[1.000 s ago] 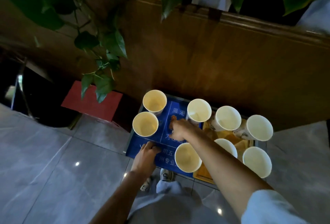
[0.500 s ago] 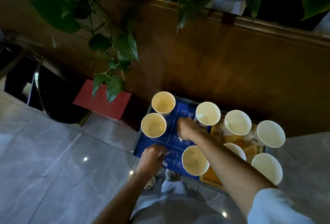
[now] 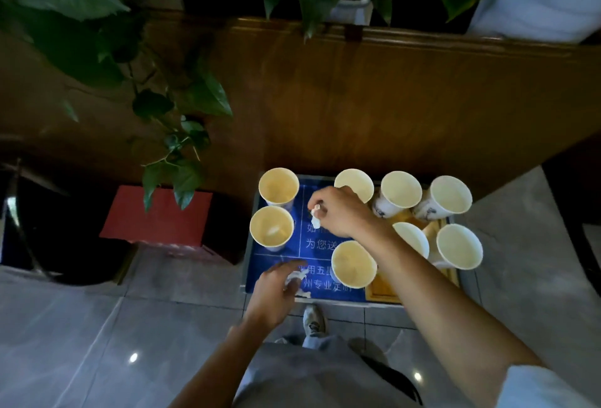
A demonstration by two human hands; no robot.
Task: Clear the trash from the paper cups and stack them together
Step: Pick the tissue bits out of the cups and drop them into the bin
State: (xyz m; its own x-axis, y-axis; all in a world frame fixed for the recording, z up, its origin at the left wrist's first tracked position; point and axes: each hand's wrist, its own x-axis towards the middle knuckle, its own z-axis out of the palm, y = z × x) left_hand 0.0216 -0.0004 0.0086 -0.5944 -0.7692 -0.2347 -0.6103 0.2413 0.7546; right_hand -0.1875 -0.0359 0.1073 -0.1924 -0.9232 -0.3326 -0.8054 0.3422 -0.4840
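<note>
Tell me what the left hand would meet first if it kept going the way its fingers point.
Probably the paper cup nearest the person: the left hand points right across the blue mat, holding a white scrap. Depth is uncertain.

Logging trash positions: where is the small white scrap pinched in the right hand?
In the head view, the white scrap hangs from the right hand over the blue mat, between the two left cups and the back-row cup.

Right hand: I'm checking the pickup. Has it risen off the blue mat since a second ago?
Yes. The right hand now sits farther up the blue mat, pinching a white scrap, nearer the back cup; height itself cannot be told.
</note>
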